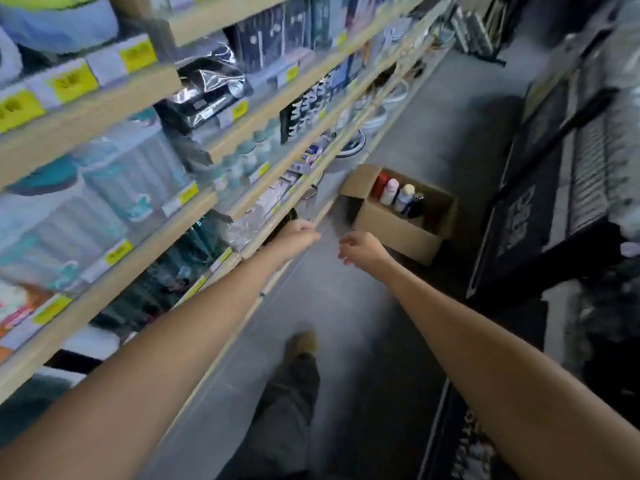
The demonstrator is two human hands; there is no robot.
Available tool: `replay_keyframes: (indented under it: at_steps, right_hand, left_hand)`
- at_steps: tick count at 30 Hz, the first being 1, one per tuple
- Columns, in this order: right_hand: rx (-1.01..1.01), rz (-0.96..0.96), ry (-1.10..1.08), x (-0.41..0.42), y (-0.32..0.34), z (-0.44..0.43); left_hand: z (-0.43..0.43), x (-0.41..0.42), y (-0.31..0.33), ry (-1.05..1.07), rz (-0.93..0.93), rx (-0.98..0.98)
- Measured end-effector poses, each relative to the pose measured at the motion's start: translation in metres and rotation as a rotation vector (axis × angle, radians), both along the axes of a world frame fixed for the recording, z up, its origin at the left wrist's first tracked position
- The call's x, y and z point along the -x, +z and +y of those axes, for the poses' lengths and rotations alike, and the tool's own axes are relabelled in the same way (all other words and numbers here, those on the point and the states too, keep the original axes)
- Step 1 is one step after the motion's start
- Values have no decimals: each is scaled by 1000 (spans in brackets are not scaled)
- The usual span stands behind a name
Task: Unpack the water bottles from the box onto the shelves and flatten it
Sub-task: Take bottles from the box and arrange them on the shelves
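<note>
The left hand [300,234] is reaching to the edge of the lower shelves [166,244], fingers curled; blur is hiding whether it is gripping anything. The right hand [360,249] is hanging loosely spread, holding nothing. The cardboard box [391,233] is sitting open on the grey floor [433,133] beside the shelves, with bottles [398,197] standing inside.

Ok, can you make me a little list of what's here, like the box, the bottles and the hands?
box: open cardboard box on the floor beside the shelves
bottles: four bottles show, standing inside the box
left hand: left hand at a shelf edge, fingers curled; grip unclear
right hand: right hand over the floor, fingers loose, empty
job: unpacking not finished
</note>
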State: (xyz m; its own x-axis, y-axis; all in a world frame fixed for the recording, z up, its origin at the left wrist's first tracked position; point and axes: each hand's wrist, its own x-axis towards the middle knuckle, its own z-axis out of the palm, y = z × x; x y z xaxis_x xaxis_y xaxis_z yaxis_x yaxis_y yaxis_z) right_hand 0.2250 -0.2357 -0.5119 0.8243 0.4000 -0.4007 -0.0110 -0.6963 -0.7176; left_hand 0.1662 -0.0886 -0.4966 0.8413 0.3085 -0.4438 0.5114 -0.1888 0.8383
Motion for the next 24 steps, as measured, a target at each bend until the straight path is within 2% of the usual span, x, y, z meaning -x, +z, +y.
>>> replay_keyframes:
  at_steps: [11, 17, 24]
  right_hand:
    - [49, 157, -240, -212, -29, -60]
    - [29, 169, -387, -308, -41, -105]
    - [-10, 222, -459, -459, -87, -160]
  left_hand:
    - [-54, -270, -44, -288, 136, 92]
    - [-95, -388, -66, -368, 143, 65]
    - [-140, -537, -99, -393, 263, 30]
